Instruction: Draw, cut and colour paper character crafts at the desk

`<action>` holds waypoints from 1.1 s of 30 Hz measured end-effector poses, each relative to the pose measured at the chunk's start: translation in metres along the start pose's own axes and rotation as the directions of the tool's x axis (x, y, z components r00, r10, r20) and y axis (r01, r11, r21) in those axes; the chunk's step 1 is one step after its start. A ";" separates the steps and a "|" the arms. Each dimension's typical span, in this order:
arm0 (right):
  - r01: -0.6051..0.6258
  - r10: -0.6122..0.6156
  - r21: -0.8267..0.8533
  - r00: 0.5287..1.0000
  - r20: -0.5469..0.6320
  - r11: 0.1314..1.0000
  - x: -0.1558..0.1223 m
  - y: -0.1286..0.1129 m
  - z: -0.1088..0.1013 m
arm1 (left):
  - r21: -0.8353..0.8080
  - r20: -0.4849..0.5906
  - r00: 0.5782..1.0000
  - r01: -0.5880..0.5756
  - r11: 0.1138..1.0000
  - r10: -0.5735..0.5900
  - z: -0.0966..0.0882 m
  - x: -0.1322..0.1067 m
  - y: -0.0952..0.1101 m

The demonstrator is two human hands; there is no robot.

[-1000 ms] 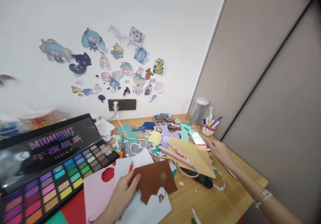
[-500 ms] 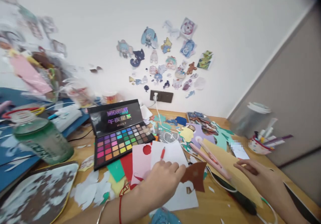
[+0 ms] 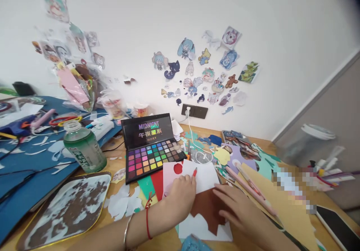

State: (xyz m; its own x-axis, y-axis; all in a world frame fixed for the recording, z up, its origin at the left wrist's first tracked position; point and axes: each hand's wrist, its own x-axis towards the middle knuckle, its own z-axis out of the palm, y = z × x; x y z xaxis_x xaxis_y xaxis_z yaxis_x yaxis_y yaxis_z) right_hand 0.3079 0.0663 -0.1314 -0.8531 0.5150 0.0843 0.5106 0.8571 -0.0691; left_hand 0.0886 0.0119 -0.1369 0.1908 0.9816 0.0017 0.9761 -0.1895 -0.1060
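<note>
My left hand point(image 3: 180, 196) is closed at the left edge of a piece of brown paper point(image 3: 206, 206), its fingertips mostly hidden. A red pen tip point(image 3: 194, 172) shows just beyond its knuckles; whether the hand touches it I cannot tell. My right hand point(image 3: 236, 206) rests over the right side of the brown paper, fingers stretched out and apart. Beneath lies white paper point(image 3: 204, 176), with a curved cut-out edge of the brown sheet showing over it. Pink paper point(image 3: 168, 174) with a red round spot sits on the left.
An open eyeshadow palette point(image 3: 153, 161) stands behind my left hand. Left of it are a green bottle point(image 3: 84, 146) and a stained tray point(image 3: 67, 206). Pink pens point(image 3: 250, 191) lie on tan paper point(image 3: 275, 191), and a phone point(image 3: 337, 224) is at far right. A blue object point(image 3: 194, 243) is in front.
My right hand has moved left from above the tan paper onto the brown paper. The brown paper now lies flatter on the white sheet. The view has turned left.
</note>
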 end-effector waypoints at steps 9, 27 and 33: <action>-0.405 0.397 0.061 0.912 0.104 0.912 0.122 -0.006 -0.010 | 0.097 -0.012 0.999 -0.029 0.995 0.031 0.027 -0.006 0.009; -0.529 0.558 0.328 0.830 0.009 0.782 0.221 0.039 -0.015 | 0.012 -0.075 0.997 -0.016 1.000 0.017 0.014 0.018 0.004; -0.355 0.477 0.472 0.863 -0.167 0.807 0.245 0.024 0.001 | -0.057 -0.254 0.967 0.004 0.998 -0.018 0.031 0.029 -0.005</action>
State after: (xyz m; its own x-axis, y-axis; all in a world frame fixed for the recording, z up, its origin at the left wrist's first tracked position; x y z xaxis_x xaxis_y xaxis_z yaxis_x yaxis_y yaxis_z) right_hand 0.1110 0.2126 -0.1135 -0.4750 0.8557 0.2054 0.6638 0.5016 -0.5548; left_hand 0.0860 0.0423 -0.1671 0.1930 0.9470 0.2566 0.9812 -0.1868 -0.0488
